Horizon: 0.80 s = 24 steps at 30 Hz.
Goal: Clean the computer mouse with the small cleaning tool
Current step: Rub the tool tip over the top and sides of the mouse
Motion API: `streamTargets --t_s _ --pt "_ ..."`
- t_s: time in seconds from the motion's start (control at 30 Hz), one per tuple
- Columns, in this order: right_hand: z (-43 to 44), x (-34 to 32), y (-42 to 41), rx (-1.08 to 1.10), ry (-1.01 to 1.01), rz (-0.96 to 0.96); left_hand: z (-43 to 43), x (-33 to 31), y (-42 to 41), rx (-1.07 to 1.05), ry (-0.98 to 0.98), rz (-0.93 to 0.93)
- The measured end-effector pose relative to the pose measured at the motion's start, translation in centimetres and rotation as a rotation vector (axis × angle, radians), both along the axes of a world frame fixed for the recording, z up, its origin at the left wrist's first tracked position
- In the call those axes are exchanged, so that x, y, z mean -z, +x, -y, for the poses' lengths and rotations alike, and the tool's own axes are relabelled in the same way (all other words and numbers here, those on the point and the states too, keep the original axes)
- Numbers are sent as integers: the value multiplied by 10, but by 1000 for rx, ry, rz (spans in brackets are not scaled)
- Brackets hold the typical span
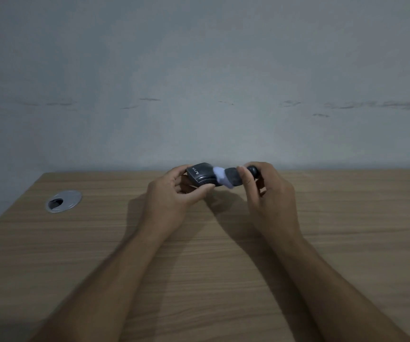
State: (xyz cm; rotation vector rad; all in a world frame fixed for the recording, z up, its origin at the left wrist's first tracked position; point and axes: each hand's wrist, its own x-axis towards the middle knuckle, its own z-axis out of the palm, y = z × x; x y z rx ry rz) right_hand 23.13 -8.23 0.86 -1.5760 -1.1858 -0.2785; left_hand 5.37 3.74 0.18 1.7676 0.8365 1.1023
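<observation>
A black computer mouse [201, 175] with white lettering on its side is held above the far part of the wooden desk [199, 255]. My left hand [172, 196] grips it from the left and below, thumb along its near side. My right hand [265, 193] holds a small cleaning tool [233, 177]: a dark body with a black knob at its right end and a white brush tip [220, 172]. The white tip touches the mouse's right end. My fingers hide part of the tool's handle.
A round silver cable grommet [63, 201] is set into the desk at the left. A pale grey wall [199, 82] stands right behind the desk's far edge. The desk's left edge runs diagonally toward the near left.
</observation>
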Motion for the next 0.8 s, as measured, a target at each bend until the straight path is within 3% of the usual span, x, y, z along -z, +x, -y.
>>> streamTargets --t_s 0.17,0.37,0.57,0.8 --pt "2 -5 -20 -225 -35 88 -1 -2 -2 7 -18 -22" --pt "0 2 3 -50 1 -9 -2 0 -1 4 -68 62" --pt "1 -4 -20 -215 -9 163 -1 1 -1 15 -1 -45" --pt "3 -5 -6 -65 68 137 3 -5 -3 5 -72 5"
